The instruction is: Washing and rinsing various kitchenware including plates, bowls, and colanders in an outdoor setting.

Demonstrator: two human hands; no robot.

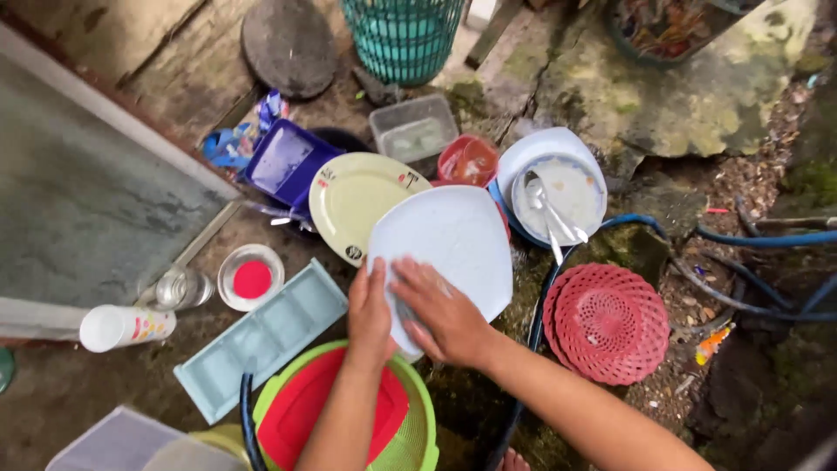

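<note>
Both hands on pale plate (453,240) | left hand (370,310) fingers grip edge | right hand (440,314) fingers spread flat atop

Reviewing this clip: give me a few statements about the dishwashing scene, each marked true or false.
1. Both hands are on the pale blue squarish plate. True: the left hand holds its lower edge and the right hand lies flat on its face.
2. The red woven basket lies to the person's left. False: it lies to the right, beside the blue hose.
3. Spoons rest in the white bowl. True.
4. The pale blue divided tray is stacked on the cream round plate. False: it lies apart on the ground, nearer the person.
5. The teal mesh basket stands at the far side. True.
</note>
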